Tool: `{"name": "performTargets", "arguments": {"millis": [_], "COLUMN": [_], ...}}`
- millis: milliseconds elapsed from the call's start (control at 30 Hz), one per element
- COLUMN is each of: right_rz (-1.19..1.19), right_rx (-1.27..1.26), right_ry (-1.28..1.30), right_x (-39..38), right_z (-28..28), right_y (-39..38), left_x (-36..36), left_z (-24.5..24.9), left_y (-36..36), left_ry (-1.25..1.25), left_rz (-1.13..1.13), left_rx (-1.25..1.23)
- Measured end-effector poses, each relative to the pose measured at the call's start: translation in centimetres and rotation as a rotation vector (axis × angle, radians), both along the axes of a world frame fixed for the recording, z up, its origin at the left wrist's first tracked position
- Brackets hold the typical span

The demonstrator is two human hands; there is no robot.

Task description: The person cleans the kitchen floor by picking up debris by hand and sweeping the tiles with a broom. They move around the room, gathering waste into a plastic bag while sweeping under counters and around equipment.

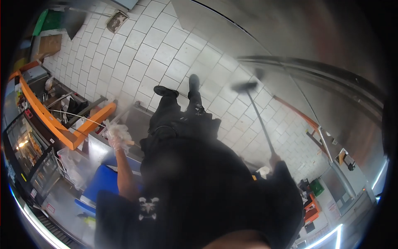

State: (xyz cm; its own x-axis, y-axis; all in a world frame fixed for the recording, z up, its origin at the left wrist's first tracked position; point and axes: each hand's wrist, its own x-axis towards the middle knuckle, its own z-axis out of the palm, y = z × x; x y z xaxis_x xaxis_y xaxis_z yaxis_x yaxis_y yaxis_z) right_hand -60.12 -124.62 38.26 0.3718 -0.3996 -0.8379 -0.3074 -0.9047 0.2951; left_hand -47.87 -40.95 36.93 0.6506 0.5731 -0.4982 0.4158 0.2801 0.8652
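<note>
So we've got a long-handled brush point(260, 120) out on our right, its pole slanting away over the tiled floor point(166, 54) near the big steel panel point(298, 33). Our right hand point(275, 159) looks wrapped round the near end of the pole, fingers clamped on it. The dark brush head point(244, 86) is too blurry for us to say if it's bristle or foam, or if it's actually touching the tiles. Our guess is it's pretty light overall with a stiff, thin pole and nothing fragile, but with the weight way out at the far end it probably wants to twist in one hand. We'd grab the bare pole, maybe adding a second grip farther down. Our left hand point(120, 140) is by the orange frame point(93, 124) in a baggy clear glove point(116, 131), so we can't tell what those fingers are doing; loose plastic could slip on a smooth pole.
</note>
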Motion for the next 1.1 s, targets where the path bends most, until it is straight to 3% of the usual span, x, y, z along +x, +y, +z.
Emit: {"name": "performTargets", "arguments": {"millis": [67, 100, 133, 167, 300, 333, 433, 500, 600, 767, 833, 933, 967, 1000, 1067, 1100], "right_rz": [0.004, 0.028, 0.384, 0.303, 0.21, 0.224, 0.296, 0.355, 0.467, 0.802, 1.01, 0.938, 1.007, 1.044, 1.153, 1.216], "right_rx": [-0.225, -0.231, -0.105, -0.081, 0.055, 0.097, 0.216, 0.296, 0.409, 0.687, 0.813, 0.69, 0.756, 0.756, 0.549, 0.482], "right_ry": [0.08, 0.097, 0.249, 0.233, 0.112, 0.09, 0.013, -0.042, -0.122, -0.274, -0.314, -0.043, -0.045, -0.036, 0.058, 0.099], "right_x": [1.4, 0.9, -6.2, -6.4, 0.0, 1.6, 8.0, 13.2, 22.3, 39.0, 46.1, 53.7, 55.5, 56.2, 58.2, 59.4], "right_z": [3.8, 3.4, -3.3, -2.9, -1.3, -1.3, -0.8, -0.2, 1.5, 5.3, 6.4, 7.8, 6.9, 6.4, 5.8, 5.4], "right_y": [1.0, -0.8, -9.7, -9.0, 0.7, 2.9, 9.1, 13.4, 19.9, 34.0, 40.7, 53.0, 55.6, 58.8, 65.0, 67.8], "left_x": [-0.1, -0.7, -0.7, -0.3, -0.3, -0.4, -5.8, -7.0, -7.8, -7.8, -7.6, -7.8, -8.2, -8.8, -7.5, -7.3], "left_z": [-1.0, -2.6, -3.8, -4.1, -4.2, -4.2, -14.5, -17.8, -20.1, -19.5, -18.3, -18.0, -18.4, -19.9, -18.5, -14.8], "left_y": [0.5, 1.7, 2.4, 2.3, 0.6, 0.4, 1.0, 0.1, -1.6, -3.2, -3.7, -6.8, -7.8, -9.6, -13.3, -13.8], "left_ry": [-0.132, 0.075, 0.273, 0.285, 0.488, 0.49, 0.39, 0.298, 0.425, 0.384, 0.508, 0.327, 0.259, 0.473, 0.71, 0.606], "left_rz": [0.013, 0.032, 0.073, 0.118, 0.143, 0.169, 0.259, 0.309, 0.37, 0.508, 0.525, 0.775, 0.848, 0.852, 0.904, 0.939], "left_rx": [-0.03, 0.06, 0.147, 0.188, 0.485, 0.461, 0.361, 0.49, 0.405, 0.363, 0.255, 0.243, 0.246, 0.244, 0.185, 0.049]}}
